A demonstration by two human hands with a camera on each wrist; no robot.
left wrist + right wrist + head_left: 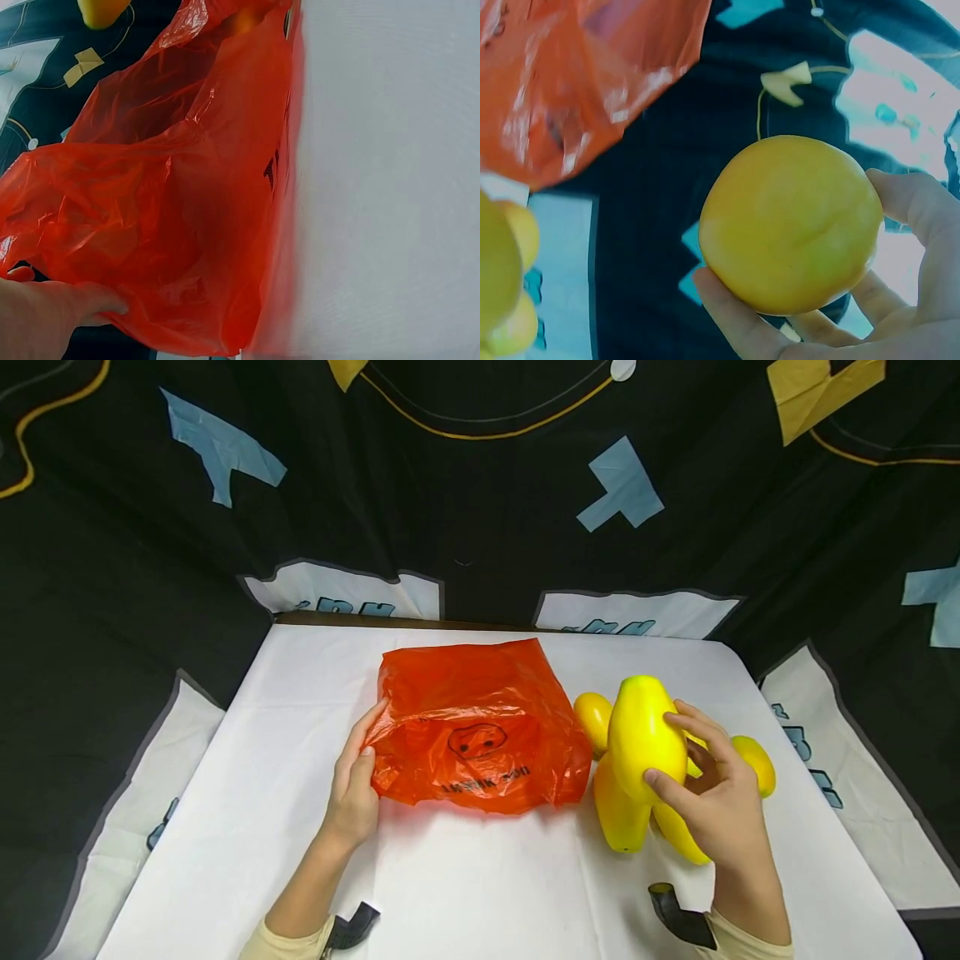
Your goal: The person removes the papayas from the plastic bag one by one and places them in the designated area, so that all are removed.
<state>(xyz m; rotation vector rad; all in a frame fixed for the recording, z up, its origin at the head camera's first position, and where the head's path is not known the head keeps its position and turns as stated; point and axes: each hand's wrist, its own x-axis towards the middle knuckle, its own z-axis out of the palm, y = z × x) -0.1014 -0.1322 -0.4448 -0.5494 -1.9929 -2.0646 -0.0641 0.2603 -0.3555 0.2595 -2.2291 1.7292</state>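
Note:
A red plastic bag with a printed face lies in the middle of the table, its mouth partly parted. My left hand grips the bag's left edge between thumb and fingers; the left wrist view shows the thumb on the thin red film. On the right, my right hand holds a yellow papaya up above other yellow fruit. The right wrist view shows the rounded end of that papaya with fingers spread around it.
Under and beside the held fruit lie another papaya, a long yellow fruit and smaller yellow fruits, one by the bag and one at the right. A white cloth covers the table; black fabric hangs behind.

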